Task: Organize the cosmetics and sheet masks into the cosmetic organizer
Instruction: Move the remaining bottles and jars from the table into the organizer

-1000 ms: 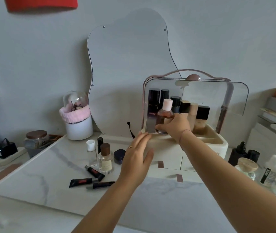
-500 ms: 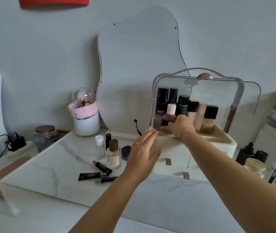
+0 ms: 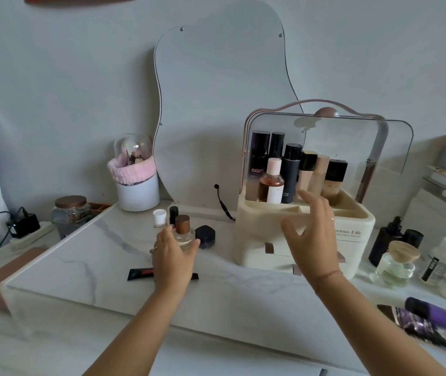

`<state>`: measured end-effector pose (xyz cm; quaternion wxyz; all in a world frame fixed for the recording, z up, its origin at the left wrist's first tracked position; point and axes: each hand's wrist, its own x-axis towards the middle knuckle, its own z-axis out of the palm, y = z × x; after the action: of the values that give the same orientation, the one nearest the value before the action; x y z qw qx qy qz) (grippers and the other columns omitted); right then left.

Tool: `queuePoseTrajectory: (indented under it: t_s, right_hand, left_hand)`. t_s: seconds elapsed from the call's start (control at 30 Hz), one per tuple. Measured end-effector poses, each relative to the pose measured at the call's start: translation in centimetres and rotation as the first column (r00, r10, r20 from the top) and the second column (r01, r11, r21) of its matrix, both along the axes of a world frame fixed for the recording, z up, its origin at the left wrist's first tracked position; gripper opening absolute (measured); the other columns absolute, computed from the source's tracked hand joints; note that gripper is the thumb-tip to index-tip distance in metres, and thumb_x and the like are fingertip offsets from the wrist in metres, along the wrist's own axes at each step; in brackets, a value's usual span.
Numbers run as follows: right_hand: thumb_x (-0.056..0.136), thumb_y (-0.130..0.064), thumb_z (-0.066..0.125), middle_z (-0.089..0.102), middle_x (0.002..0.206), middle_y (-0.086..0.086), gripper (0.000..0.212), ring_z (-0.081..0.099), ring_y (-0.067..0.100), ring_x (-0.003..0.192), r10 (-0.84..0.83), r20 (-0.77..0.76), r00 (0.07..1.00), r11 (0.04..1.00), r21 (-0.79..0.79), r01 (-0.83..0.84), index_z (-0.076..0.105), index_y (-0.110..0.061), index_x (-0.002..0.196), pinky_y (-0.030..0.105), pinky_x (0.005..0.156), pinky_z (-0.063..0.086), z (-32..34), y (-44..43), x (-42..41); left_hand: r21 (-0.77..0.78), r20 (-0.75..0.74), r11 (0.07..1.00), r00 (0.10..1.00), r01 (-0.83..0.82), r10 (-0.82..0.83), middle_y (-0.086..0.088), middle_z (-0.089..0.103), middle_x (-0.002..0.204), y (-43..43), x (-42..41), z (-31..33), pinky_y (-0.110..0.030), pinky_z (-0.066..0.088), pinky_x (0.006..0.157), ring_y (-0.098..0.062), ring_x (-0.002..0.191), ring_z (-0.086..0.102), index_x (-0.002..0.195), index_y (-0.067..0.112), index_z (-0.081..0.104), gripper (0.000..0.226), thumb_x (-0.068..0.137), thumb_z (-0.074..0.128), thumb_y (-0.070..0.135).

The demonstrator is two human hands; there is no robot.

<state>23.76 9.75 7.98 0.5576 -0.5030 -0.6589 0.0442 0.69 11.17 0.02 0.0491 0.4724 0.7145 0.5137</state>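
On the marble tabletop [image 3: 86, 270], the left hand [image 3: 171, 257] covers most of a dark tube [image 3: 140, 274] and cups a wood-capped glass bottle [image 3: 183, 233], fingers curled on its sides; whether the grip is firm cannot be told. Further right, the right hand [image 3: 314, 234] hangs spread and empty before the cream cosmetic organizer [image 3: 254, 237], whose pink-capped bottle [image 3: 271, 183] stands just behind its fingertips.
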Motion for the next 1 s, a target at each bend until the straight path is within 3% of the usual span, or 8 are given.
queuePoseTrajectory:
  t_s: [0.13, 0.23, 0.37, 0.5, 0.63, 0.8, 0.93, 1.0]
  right_hand:
    - [0.08, -0.008, 0.067, 0.05, 0.127, 0.001, 0.049, 0.042, 0.01, 0.12, 0.0, 0.044, 0.999, 0.996, 0.095, -0.004, 0.05, -0.01, 0.126, 0.019, 0.104, 0.032, -1.1, -2.1, 0.7]
    - [0.079, -0.011, 0.07, 0.05, 0.122, -0.007, 0.047, 0.045, 0.007, 0.116, 0.066, 0.134, 0.989, 0.993, 0.09, -0.078, 0.052, -0.014, 0.122, 0.017, 0.102, 0.034, -0.6, -2.7, 1.0]
    - [0.076, -0.025, 0.076, 0.049, 0.124, -0.017, 0.068, 0.047, -0.001, 0.115, 0.371, 0.246, 0.895, 0.924, -0.197, -0.329, 0.042, -0.025, 0.135, 0.011, 0.1, 0.035, 0.8, -2.9, 0.2]
    - [0.07, -0.032, 0.076, 0.059, 0.112, -0.025, 0.065, 0.059, -0.003, 0.103, 0.399, 0.195, 0.896, 0.914, -0.161, -0.372, 0.048, -0.03, 0.129, 0.021, 0.092, 0.051, 3.7, -2.4, 0.5]
    - [0.066, -0.034, 0.078, 0.07, 0.105, -0.015, 0.062, 0.065, 0.001, 0.096, 0.384, 0.106, 0.917, 0.921, -0.118, -0.372, 0.057, -0.027, 0.124, 0.026, 0.085, 0.055, 6.3, -1.2, 2.9]
    - [0.068, -0.02, 0.081, 0.07, 0.099, -0.006, 0.051, 0.067, 0.011, 0.093, 0.201, -0.198, 0.959, 0.953, -0.188, -0.239, 0.058, -0.023, 0.113, 0.036, 0.088, 0.055, 7.3, 3.9, 4.8]
    - [0.068, -0.017, 0.079, 0.066, 0.101, 0.0, 0.051, 0.064, 0.019, 0.094, 0.104, -0.152, 0.983, 0.932, -0.331, -0.149, 0.055, -0.019, 0.113, 0.042, 0.086, 0.055, 6.5, 8.1, 4.9]
    - [0.066, -0.02, 0.081, 0.066, 0.097, 0.001, 0.053, 0.063, 0.018, 0.091, 0.045, -0.068, 0.997, 0.931, -0.359, -0.067, 0.055, -0.017, 0.112, 0.036, 0.083, 0.054, 5.6, 9.4, 4.6]
  left_hand:
    - [0.026, 0.017, 1.0, 1.0, -0.002, 0.001, -0.012, 0.064, 0.109, 0.0, 0.0, 0.1, -0.045, 0.048, 0.081, -0.032, 0.1, 0.058, 0.114, 0.007, 0.056, 0.051, 0.074, 0.076, 0.03]
    - [0.18, 0.045, 0.984, 0.999, 0.005, -0.013, -0.007, 0.065, 0.111, -1.4, 1.7, 1.3, -0.042, 0.048, 0.083, -0.028, 0.102, 0.058, 0.119, 0.012, 0.056, 0.056, 0.07, 0.079, 0.029]
    - [0.326, 0.086, 0.914, 0.955, 0.242, -0.284, 0.019, 0.064, 0.098, -3.3, 5.7, 5.9, -0.021, 0.047, 0.074, -0.003, 0.091, 0.06, 0.112, 0.03, 0.058, 0.052, 0.064, 0.079, 0.04]
    - [0.336, 0.065, 0.803, 0.839, 0.491, -0.54, 0.031, 0.064, 0.087, -4.1, 9.7, 9.9, -0.001, 0.041, 0.062, 0.015, 0.088, 0.057, 0.1, 0.048, 0.056, 0.045, 0.061, 0.079, 0.045]
    - [0.332, 0.01, 0.769, 0.813, 0.546, -0.582, 0.02, 0.063, 0.111, -2.9, 12.0, 12.0, -0.013, 0.046, 0.081, 0.006, 0.104, 0.055, 0.124, 0.036, 0.053, 0.062, 0.068, 0.074, 0.05]
    - [0.23, -0.167, 0.823, 0.854, 0.52, -0.493, 0.011, 0.058, 0.119, -0.3, 12.0, 9.7, -0.016, 0.036, 0.089, -0.004, 0.116, 0.047, 0.119, 0.024, 0.057, 0.037, 0.09, 0.051, 0.045]
    - [0.196, -0.237, 0.854, 0.869, 0.481, -0.435, 0.005, 0.065, 0.103, 1.3, 11.3, 6.8, -0.031, 0.036, 0.102, -0.017, 0.116, 0.05, 0.099, 0.016, 0.067, 0.02, 0.093, 0.053, 0.029]
    - [0.224, -0.274, 0.837, 0.857, 0.499, -0.437, 0.01, 0.063, 0.1, 1.7, 10.9, 6.2, -0.027, 0.027, 0.107, -0.015, 0.112, 0.05, 0.098, 0.019, 0.066, 0.017, 0.093, 0.052, 0.026]
